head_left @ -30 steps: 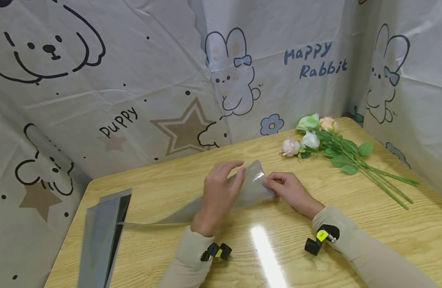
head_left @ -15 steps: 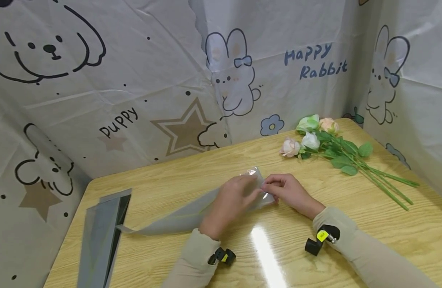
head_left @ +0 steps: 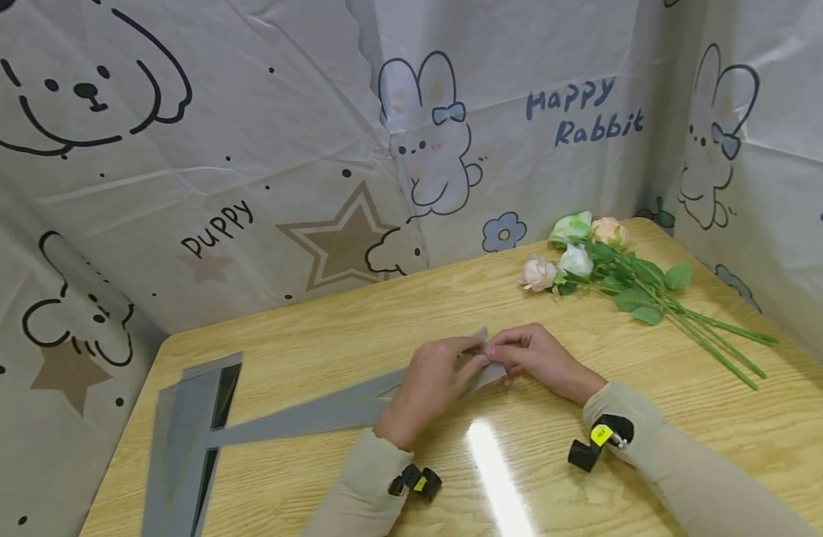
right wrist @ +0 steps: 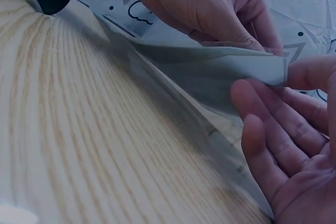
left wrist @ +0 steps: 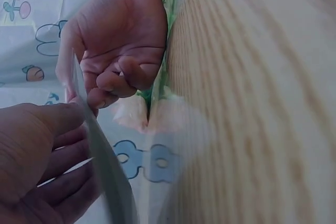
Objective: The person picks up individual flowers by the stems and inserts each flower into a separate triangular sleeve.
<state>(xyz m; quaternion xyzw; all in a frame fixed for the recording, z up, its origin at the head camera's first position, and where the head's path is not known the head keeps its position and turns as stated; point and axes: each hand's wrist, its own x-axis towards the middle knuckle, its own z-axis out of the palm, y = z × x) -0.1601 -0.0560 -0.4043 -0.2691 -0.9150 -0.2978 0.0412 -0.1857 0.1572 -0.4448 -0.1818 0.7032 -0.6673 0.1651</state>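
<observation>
A long grey, semi-sheer wrapping sheet [head_left: 331, 409] stretches across the table, its narrow tail ending at a stack of similar sheets. My left hand [head_left: 425, 391] pinches its wider right end between thumb and fingers. Close beside it, my right hand [head_left: 542, 362] pinches the same end at the tip. In the right wrist view the sheet [right wrist: 220, 74] stands off the tabletop with layered edges, held by both hands. Seen from the left wrist, its edge [left wrist: 100, 145] is nearly edge-on between the hands.
Grey wrapping sheets [head_left: 177, 440] lie stacked at the table's left side. Several artificial roses [head_left: 575, 259] with long green stems rest at the back right. The wooden table [head_left: 304, 492] is bordered by printed cloth walls [head_left: 304, 97].
My left hand has moved right and slightly down, closer to my right hand, and now pinches the sheet's end. The sheet has been lowered and looks narrower. My right hand has barely moved.
</observation>
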